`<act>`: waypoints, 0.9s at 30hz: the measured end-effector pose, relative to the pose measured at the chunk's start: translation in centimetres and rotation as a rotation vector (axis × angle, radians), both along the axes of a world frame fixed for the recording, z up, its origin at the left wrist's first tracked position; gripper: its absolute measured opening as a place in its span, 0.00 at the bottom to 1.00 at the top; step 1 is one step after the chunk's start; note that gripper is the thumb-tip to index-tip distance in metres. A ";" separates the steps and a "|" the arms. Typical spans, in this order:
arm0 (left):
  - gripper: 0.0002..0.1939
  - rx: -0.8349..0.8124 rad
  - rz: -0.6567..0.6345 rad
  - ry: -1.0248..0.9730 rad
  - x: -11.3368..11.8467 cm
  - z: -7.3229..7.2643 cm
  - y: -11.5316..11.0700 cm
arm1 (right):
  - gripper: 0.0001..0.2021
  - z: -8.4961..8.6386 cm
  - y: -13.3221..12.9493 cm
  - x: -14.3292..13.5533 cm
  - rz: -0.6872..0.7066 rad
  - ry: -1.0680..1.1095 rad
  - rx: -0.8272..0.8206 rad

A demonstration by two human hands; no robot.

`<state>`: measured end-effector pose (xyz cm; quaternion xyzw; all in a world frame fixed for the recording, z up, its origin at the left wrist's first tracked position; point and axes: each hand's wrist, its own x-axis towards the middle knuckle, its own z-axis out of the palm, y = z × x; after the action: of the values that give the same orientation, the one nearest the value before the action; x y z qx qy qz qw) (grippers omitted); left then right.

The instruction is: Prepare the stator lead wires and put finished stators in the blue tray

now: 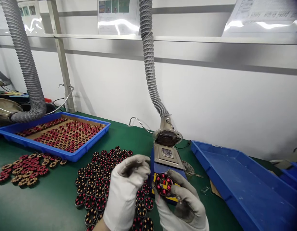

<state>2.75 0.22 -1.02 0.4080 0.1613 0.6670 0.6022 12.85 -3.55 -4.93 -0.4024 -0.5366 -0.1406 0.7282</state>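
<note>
One ribbed gray hose point(28, 70) hangs at the far left, bending toward a metal hood point(4, 109) and hiding the back corner of a blue tray point(74, 156). From here I can see rows of red and tan rings point(71, 133) packed inside that tray, with brown board beneath them. In front of it, a loose heap of similar rings point(28, 170) lies on the green bench point(54, 205). A metal post point(63, 70) rises behind the tray's far side.

Further right spreads a crowd of dark-rimmed coil rings point(95, 183), and the person's white-gloved left hand point(130, 183) blocks my view of many of them. Its fingers are curled inward; I cannot tell whether anything is pinched there.

A second hose point(149, 61) drops to a flared hood point(166, 136), which sits low behind a metal plate point(168, 154) on a blue-sided device point(152, 173). Right before that device, covering much of its front, the right hand point(189, 200) grasps a single red-wound ring point(163, 184) between thumb and fingers, its open face toward us.

Just beside the device, partly behind it, is a small round dish point(188, 168). A little clear piece point(205, 190) lies near a large blue bin point(249, 179), which slants across the right side, cardboard point(215, 189) poking out under its edge.
</note>
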 end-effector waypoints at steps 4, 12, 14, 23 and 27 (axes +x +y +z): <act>0.17 -0.078 -0.111 0.143 -0.3 0.9 -0.2 | 0.19 0.0 0.0 0.0 0.039 -0.045 0.028; 0.11 -0.108 -0.087 0.141 -0.7 1.2 -0.3 | 0.20 -0.3 -0.2 0.1 0.061 -0.119 -0.054; 0.11 -0.079 -0.055 0.133 -1.0 1.4 -0.1 | 0.20 -0.2 -0.2 0.0 0.073 -0.120 -0.053; 0.09 -0.177 -0.146 0.162 -0.1 0.8 0.1 | 0.19 -0.2 -0.4 -0.5 0.027 -0.128 -0.080; 0.10 -0.152 -0.045 0.035 -0.8 0.7 0.8 | 0.19 -0.1 -0.3 -0.3 0.009 -0.076 -0.107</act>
<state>1.97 1.01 -0.30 0.3764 0.2128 0.6318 0.6433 12.59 -3.87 -4.99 -0.4327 -0.5726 -0.1235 0.6853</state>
